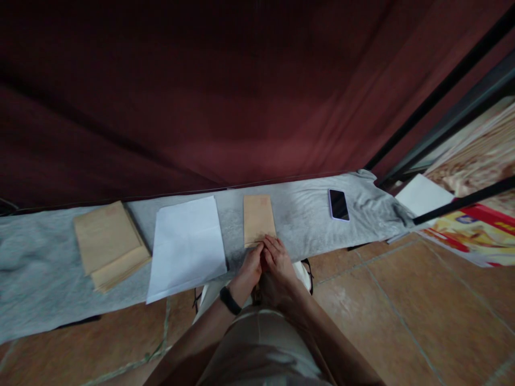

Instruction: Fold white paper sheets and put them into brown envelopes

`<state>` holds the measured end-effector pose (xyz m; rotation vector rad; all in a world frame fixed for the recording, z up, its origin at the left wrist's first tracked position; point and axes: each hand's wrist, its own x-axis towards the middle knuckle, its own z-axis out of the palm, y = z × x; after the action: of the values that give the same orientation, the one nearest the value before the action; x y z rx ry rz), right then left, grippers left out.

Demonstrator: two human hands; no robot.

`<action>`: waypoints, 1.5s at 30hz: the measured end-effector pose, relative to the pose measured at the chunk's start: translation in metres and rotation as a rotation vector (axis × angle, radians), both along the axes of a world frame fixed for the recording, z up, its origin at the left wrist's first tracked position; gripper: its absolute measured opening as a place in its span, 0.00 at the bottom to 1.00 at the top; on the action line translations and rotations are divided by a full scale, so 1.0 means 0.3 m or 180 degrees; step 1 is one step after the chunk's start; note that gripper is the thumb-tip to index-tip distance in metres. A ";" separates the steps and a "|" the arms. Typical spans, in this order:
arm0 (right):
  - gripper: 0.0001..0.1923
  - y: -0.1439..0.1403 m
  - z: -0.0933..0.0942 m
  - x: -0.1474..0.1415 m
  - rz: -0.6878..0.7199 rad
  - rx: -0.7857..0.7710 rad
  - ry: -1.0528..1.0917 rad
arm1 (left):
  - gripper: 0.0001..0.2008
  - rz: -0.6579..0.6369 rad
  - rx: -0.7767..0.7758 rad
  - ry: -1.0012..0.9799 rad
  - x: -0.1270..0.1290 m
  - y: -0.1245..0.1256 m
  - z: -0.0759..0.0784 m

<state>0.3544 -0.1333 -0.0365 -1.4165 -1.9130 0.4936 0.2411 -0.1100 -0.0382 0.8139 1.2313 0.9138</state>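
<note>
A brown paper envelope (258, 217) lies on the grey cloth in front of me, its near end under my fingers. My left hand (252, 264), with a dark band on the wrist, is closed with its fingertips at the envelope's near edge. Beside it and touching it, my right hand (278, 260) has its fingers bent over the near right corner of the same envelope. The thumbs are partly hidden, so the exact grip is hard to see. Left of the envelope rests a stack of white paper sheets (187, 246).
A pile of brown envelopes (110, 238) sits farther left on the grey cloth (300, 214). To the right lies a phone (338, 205). A dark red curtain (257, 107) hangs behind. Black bars (446, 88) and a printed colourful panel (478, 230) stand at right.
</note>
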 end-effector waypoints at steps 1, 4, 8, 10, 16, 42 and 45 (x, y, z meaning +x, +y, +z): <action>0.25 -0.011 -0.005 0.009 0.0056 -0.0005 -0.0091 | 0.17 -0.0069 -0.0029 0.0053 -0.010 -0.017 0.007; 0.26 -0.033 -0.005 0.031 0.0104 0.0016 -0.0271 | 0.16 -0.0291 0.0448 0.0761 -0.064 -0.060 0.029; 0.26 -0.034 0.011 0.011 0.0240 0.0066 -0.0429 | 0.23 -0.0867 0.2275 0.3033 -0.133 -0.077 0.027; 0.26 -0.029 0.013 -0.013 0.0355 0.0059 -0.0477 | 0.27 -0.1253 0.2613 0.3752 -0.148 -0.078 0.004; 0.27 -0.032 -0.013 -0.043 0.0245 0.0024 -0.0754 | 0.31 -0.1518 0.2730 0.4494 -0.143 -0.089 -0.055; 0.25 -0.031 -0.005 0.021 -0.0121 0.0218 -0.0956 | 0.33 -0.1085 0.2529 0.4693 -0.163 -0.122 -0.037; 0.24 -0.023 -0.013 -0.027 0.0085 0.0268 -0.0951 | 0.31 -0.1083 0.2569 0.4713 -0.174 -0.115 -0.047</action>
<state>0.3462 -0.1401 -0.0405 -1.4768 -2.1619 0.2186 0.1887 -0.1444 -0.0521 2.5306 1.8148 0.3896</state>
